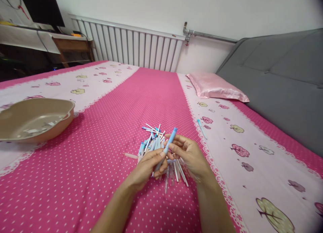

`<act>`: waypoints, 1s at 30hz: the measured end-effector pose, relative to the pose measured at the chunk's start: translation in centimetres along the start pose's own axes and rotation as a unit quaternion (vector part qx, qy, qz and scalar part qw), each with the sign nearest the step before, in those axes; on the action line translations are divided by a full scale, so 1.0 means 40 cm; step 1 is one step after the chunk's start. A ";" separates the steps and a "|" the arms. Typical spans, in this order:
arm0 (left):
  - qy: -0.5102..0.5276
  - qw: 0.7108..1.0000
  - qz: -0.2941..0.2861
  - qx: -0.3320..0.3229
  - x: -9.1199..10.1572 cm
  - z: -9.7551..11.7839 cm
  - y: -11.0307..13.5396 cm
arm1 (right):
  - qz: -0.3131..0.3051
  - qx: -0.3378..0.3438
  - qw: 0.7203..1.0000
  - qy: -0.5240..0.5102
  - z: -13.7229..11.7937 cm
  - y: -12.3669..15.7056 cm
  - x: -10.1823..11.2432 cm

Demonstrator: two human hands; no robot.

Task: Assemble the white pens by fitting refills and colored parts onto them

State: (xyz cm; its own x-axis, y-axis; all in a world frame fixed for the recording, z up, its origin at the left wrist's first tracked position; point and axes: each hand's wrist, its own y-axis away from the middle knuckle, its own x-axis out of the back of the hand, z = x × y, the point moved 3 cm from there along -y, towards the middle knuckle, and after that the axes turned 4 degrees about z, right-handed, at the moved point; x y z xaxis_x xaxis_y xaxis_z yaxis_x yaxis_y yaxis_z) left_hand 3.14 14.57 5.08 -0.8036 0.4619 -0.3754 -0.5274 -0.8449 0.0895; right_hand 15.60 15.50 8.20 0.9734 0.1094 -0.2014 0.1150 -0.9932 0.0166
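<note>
A light-blue pen (pixel 171 139) is held at a slant between my two hands, its darker blue end pointing up and away. The fingers of my left hand (pixel 151 164) are closed round its lower part. My right hand (pixel 188 152) pinches the upper part with thumb and fingers. Beneath and behind them lies a loose pile of pen parts (pixel 151 144), with blue, white and clear pieces. White sticks (pixel 182 172) and clear tubes (pixel 167 181) poke out below my right hand. My hands hide the middle of the pile.
On the left, a beige basin (pixel 47 108) holds several small pale pieces. One turquoise-capped pen (pixel 202 128) lies to the right on the bedspread (pixel 106 179). Farther back are a pink pillow (pixel 214 86), a grey headboard (pixel 277 65), a radiator (pixel 131 44) and a desk with a monitor (pixel 41 7).
</note>
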 end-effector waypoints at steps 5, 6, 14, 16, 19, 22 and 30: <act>-0.033 0.999 -0.002 -0.016 -0.002 -0.002 0.000 | 0.018 -0.005 1.000 0.000 0.000 -0.002 0.002; -0.039 0.999 -0.002 -0.018 -0.003 -0.002 0.000 | 0.020 -0.005 1.000 0.000 0.000 -0.002 0.002; -0.093 0.995 0.000 -0.034 -0.003 -0.005 -0.002 | 0.026 0.004 1.000 0.015 0.000 0.000 0.007; -0.101 0.994 -0.007 -0.033 -0.002 -0.005 -0.001 | 0.025 0.011 0.999 0.027 0.000 0.000 0.006; -0.109 0.993 -0.021 -0.039 -0.004 -0.002 0.002 | 0.020 0.025 0.998 0.045 0.000 0.002 0.005; -0.094 0.994 -0.027 -0.039 -0.007 0.000 0.004 | 0.016 0.026 0.999 0.039 -0.001 0.005 0.005; -0.027 0.998 -0.023 -0.043 -0.002 0.003 0.003 | -0.071 -0.008 0.996 -0.057 -0.012 0.013 -0.005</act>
State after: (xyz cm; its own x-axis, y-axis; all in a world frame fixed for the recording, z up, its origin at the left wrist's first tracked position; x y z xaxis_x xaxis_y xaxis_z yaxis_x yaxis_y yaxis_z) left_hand 3.09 14.48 5.25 -0.7940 0.5129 -0.3264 -0.5406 -0.8413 -0.0071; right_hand 15.55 14.97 8.72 0.9187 0.2421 -0.3122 0.2534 -0.9674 -0.0045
